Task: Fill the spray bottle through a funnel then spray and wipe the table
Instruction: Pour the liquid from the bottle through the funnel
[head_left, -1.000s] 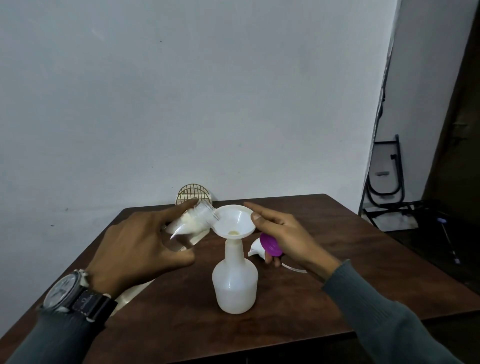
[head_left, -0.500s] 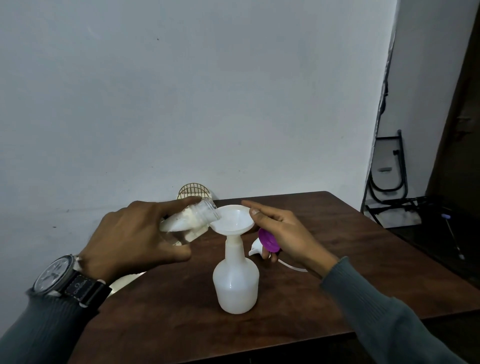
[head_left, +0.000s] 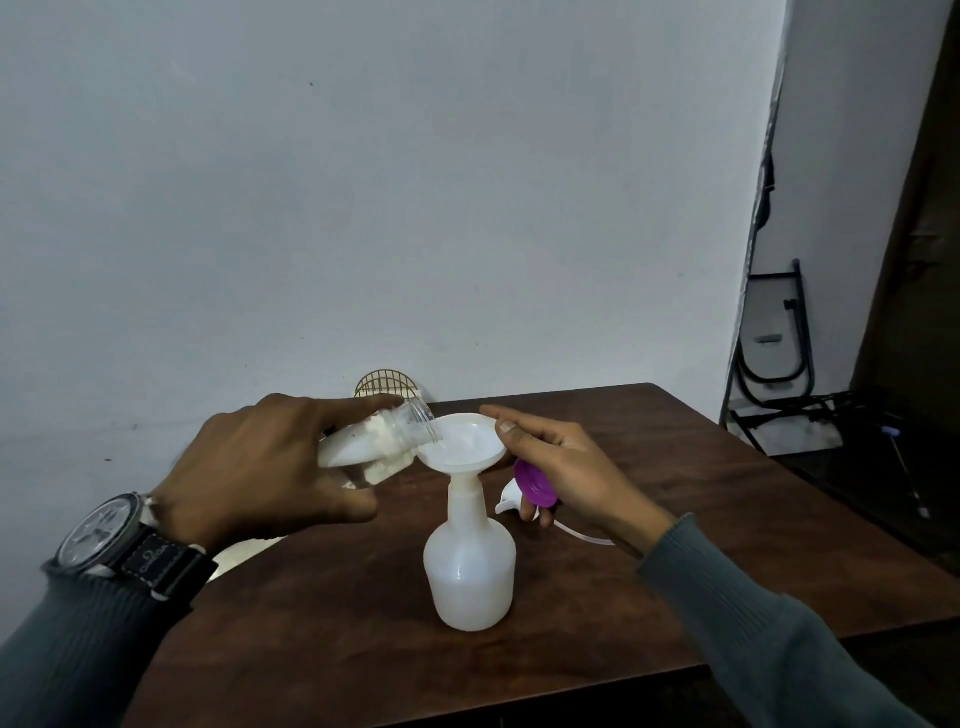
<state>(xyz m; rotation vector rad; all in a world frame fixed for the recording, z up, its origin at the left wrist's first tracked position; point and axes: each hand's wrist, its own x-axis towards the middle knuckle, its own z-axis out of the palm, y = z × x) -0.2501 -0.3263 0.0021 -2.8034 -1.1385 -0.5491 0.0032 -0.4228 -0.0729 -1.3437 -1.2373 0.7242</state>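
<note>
Your left hand (head_left: 260, 467) is wrapped around a clear jar (head_left: 382, 441), now tipped steeper than a second ago, its mouth over the funnel (head_left: 462, 441) rim, so pouring looks underway. Your right hand (head_left: 566, 467) pinches the funnel's far rim and clutches the purple sprayer cap (head_left: 532, 484). Below sits the spray bottle (head_left: 470, 561), on a dark wooden table (head_left: 675, 493) against a bare pale wall (head_left: 415, 182).
</note>
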